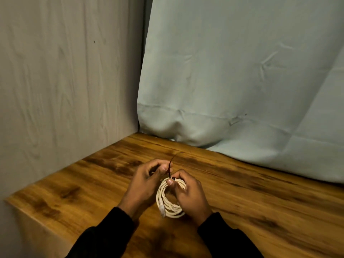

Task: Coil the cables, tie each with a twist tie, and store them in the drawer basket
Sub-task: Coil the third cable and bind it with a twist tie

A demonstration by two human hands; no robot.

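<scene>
A white cable (168, 203) lies wound into a tight coil, held just above the wooden table (260, 202). Its clear plug end hangs at the coil's lower left. My right hand (189, 192) grips the top of the coil, thumb and fingers curled round the strands. A thin dark twist tie (173, 161) rises from the top of the coil and curves up to the right. My left hand (147, 179) pinches the tie just above the coil. The drawer basket is out of view.
A pale wall (65, 81) stands along the table's left side. A light blue cloth (242, 71) hangs behind and drapes onto the table's back edge. The table's left edge drops off at the lower left.
</scene>
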